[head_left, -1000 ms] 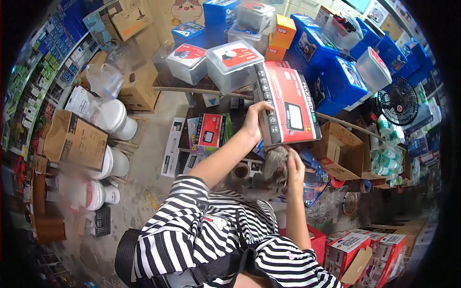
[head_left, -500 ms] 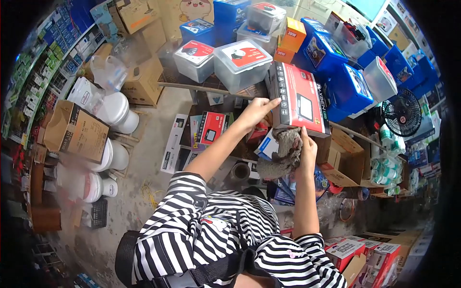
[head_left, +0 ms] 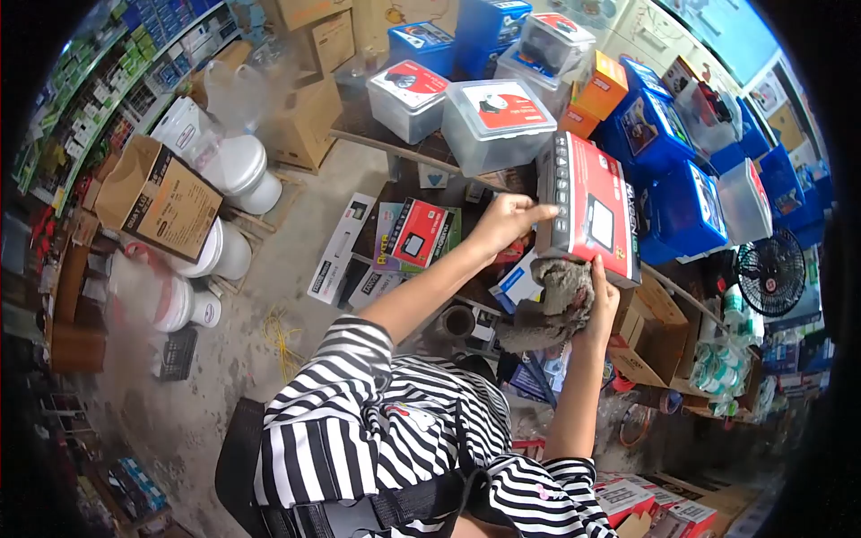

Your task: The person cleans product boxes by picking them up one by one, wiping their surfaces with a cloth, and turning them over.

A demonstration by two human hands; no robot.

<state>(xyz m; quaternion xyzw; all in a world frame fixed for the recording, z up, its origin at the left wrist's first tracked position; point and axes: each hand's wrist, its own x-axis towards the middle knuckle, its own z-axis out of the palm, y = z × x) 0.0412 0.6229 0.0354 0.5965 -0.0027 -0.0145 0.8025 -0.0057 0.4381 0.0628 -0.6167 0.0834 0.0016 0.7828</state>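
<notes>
A red and black product box (head_left: pixel 587 206) with a white-screened device printed on it is held tilted at the near edge of the cluttered table. My left hand (head_left: pixel 509 226) grips its left side, with the thumb on the printed face. At the near edge, my right hand (head_left: pixel 603 305) is closed with the thumb against the box. A dirty grey rag (head_left: pixel 558 309) hangs from that same hand, below the box. The undersides of the box and the fingers behind it are hidden.
Clear plastic tubs (head_left: pixel 498 125) and blue boxes (head_left: pixel 686 211) crowd the table beyond. An open carton (head_left: pixel 659 327) and a black fan (head_left: pixel 769 273) stand to the right. Another red box (head_left: pixel 419 235) lies lower left; white buckets (head_left: pixel 235 166) line the left side.
The whole view has shifted, so the surroundings and the box sit farther right in the picture. Both hands keep their hold on the box, and the rag stays in my right hand.
</notes>
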